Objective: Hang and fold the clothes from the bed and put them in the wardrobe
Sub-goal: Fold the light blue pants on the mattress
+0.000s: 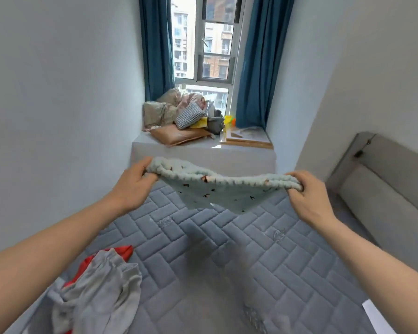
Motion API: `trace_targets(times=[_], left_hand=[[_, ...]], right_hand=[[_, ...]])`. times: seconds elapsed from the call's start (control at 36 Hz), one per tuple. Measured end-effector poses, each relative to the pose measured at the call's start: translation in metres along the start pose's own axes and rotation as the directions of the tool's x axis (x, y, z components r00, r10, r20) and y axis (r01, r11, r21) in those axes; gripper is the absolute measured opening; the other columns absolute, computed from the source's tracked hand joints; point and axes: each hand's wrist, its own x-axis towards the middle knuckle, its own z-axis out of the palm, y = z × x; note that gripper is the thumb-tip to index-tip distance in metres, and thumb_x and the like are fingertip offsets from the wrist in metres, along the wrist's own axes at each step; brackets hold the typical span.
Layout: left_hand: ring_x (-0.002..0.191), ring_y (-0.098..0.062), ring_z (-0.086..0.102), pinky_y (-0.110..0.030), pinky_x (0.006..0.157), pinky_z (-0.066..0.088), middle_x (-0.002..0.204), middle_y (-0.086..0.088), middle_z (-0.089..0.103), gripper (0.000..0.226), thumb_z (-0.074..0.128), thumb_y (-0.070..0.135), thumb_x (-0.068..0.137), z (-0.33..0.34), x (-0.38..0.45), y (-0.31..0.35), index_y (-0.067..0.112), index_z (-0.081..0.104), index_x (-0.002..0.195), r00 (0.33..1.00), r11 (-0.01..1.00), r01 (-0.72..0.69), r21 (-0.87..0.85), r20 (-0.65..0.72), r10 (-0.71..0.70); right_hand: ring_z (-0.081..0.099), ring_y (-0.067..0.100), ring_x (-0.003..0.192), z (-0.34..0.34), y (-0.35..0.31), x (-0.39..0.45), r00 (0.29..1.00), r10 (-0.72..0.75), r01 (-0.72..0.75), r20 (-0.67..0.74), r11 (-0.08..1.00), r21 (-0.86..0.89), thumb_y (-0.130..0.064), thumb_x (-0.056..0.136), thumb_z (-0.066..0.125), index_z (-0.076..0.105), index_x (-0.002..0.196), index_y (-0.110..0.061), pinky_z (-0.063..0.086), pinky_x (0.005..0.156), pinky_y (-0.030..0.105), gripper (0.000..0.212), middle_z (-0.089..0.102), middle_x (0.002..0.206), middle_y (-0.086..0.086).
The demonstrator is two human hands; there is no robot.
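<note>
Both hands, left (pixel 133 183) and right (pixel 304 192), grip a pale-green garment (pixel 217 189) stretched left-to-right above the mattress (pixel 203 249).

Both arms out fwd, bare. Left hand (pixel 133 182) & right hand (pixel 307 196) raised level, well apart. Fingers (pixel 293 175) of each curled, pinching cloth.

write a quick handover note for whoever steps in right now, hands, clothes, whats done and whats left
Left hand and right hand each grip one end of the pale blue printed garment, stretched in the air above the mattress.
Grey garment lies crumpled on the red garment at the mattress's near left.
Done: nothing visibly folded yet.
Left: fold the blue one, handle the grey and red; the wardrobe is out of view.
</note>
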Motion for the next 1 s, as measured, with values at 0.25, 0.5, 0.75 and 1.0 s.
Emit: trace_targets(times=[0.25, 0.5, 0.75, 1.0], left_hand=[[0.096, -0.021, 0.067, -0.044, 0.09, 0.053, 0.098, 0.0, 0.073, 0.038, 0.049, 0.044, 0.081, 0.128, -0.183, -0.179, 0.018, 0.064, 0.107, 0.798, 0.889, 0.415, 0.192, 0.393, -0.457], [0.076, -0.019, 0.055, -0.035, 0.071, 0.044, 0.082, 0.002, 0.057, 0.014, 0.051, 0.033, 0.093, 0.211, -0.325, -0.283, 0.019, 0.051, 0.094, 0.452, 0.685, 0.564, 0.462, 0.522, -0.724], [0.1, -0.021, 0.058, -0.032, 0.079, 0.044, 0.114, -0.003, 0.062, 0.051, 0.053, 0.066, 0.086, 0.262, -0.426, -0.329, 0.026, 0.051, 0.117, 0.183, 0.477, 0.693, 0.541, 0.508, -0.842], [0.098, -0.025, 0.057, -0.036, 0.072, 0.04, 0.108, -0.006, 0.059, 0.036, 0.065, 0.047, 0.09, 0.307, -0.464, -0.373, 0.017, 0.046, 0.098, 0.202, 0.342, 0.801, 0.491, 0.316, -0.927]], right_hand=[[0.058, 0.012, 0.083, 0.114, 0.096, -0.22, 0.773, 0.381, -0.328, 0.507, 0.924, -0.195, -0.006, 0.082, 0.059, 0.059, 0.076, -0.034, 0.04, 0.067, 0.021, 0.029, 0.059, 0.086, -0.02], [0.061, 0.017, 0.094, 0.192, 0.138, -0.401, 0.435, 0.603, -0.424, 0.669, 0.792, -0.439, -0.015, 0.085, 0.052, 0.064, 0.091, -0.025, 0.047, 0.077, 0.029, 0.017, 0.062, 0.105, -0.008], [0.056, 0.013, 0.096, 0.239, 0.166, -0.53, 0.272, 0.662, -0.4, 0.698, 0.738, -0.544, -0.01, 0.085, 0.055, 0.064, 0.093, -0.023, 0.043, 0.073, 0.021, 0.017, 0.052, 0.108, -0.012], [0.033, 0.02, 0.138, 0.283, 0.191, -0.57, 0.094, 0.628, -0.236, 0.772, 0.768, -0.596, -0.017, 0.09, 0.052, 0.052, 0.141, -0.034, 0.033, 0.113, 0.024, 0.053, 0.039, 0.147, -0.01]])
